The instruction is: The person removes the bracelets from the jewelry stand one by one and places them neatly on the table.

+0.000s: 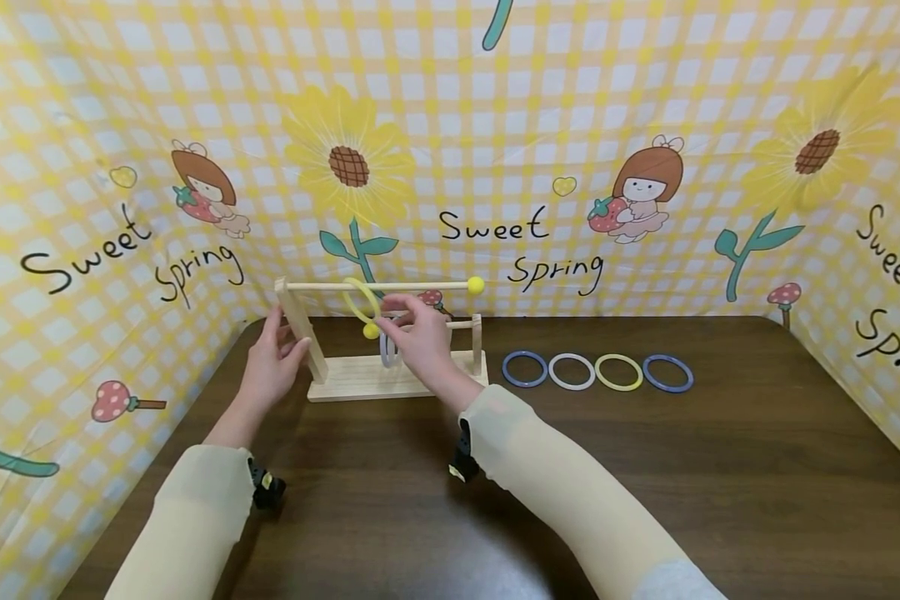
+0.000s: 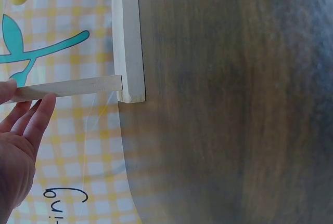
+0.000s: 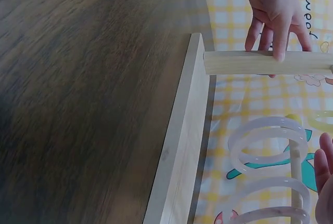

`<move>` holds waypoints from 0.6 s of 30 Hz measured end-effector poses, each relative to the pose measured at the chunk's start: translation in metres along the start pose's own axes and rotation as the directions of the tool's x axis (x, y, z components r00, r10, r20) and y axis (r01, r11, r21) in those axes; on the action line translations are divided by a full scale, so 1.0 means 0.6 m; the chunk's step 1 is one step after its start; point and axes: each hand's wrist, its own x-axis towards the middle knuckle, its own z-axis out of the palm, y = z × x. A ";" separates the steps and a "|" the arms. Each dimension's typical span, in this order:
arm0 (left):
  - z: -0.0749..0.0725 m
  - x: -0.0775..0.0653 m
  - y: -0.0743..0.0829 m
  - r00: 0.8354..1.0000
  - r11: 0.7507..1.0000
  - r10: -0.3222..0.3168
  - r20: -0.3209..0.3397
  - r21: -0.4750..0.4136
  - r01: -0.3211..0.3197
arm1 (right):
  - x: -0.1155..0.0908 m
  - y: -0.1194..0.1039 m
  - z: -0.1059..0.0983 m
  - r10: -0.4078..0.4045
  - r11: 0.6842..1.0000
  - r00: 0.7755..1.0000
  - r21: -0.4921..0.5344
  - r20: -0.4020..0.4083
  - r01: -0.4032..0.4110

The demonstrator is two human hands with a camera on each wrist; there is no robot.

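A wooden stand (image 1: pixel 378 383) has a tall left post, a short right post and two rods tipped with yellow balls. My left hand (image 1: pixel 270 360) holds the tall post (image 2: pixel 78 87), with thumb and fingers on opposite sides of it. Around the upper rod (image 1: pixel 420 287) hangs a yellow ring (image 1: pixel 355 307), tilted, and my right hand (image 1: pixel 423 337) pinches its lower right edge. Several whitish translucent rings (image 3: pixel 250 156) hang on the lower rod (image 3: pixel 295 169); in the head view my right hand partly hides them.
Right of the stand, a row of rings lies flat on the brown table (image 1: pixel 585 483): a blue ring (image 1: pixel 525 384), a white ring (image 1: pixel 572 387), a yellow ring (image 1: pixel 618 387) and another blue ring (image 1: pixel 668 389). A yellow checked cloth (image 1: pixel 450 167) hangs behind and at both sides.
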 end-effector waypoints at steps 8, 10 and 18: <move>-0.001 0.002 0.003 1.000 1.000 0.011 0.000 0.001 -0.011 | 0.005 -0.002 0.012 -0.004 1.000 0.999 -0.015 -0.047 0.003; -0.001 0.003 0.002 1.000 1.000 0.014 0.001 0.003 -0.014 | 0.007 -0.002 0.014 -0.005 1.000 0.998 -0.020 -0.055 0.004; 0.000 0.001 0.000 1.000 1.000 -0.009 0.001 0.006 0.009 | 0.007 -0.003 0.012 -0.005 0.999 0.999 -0.042 -0.051 0.003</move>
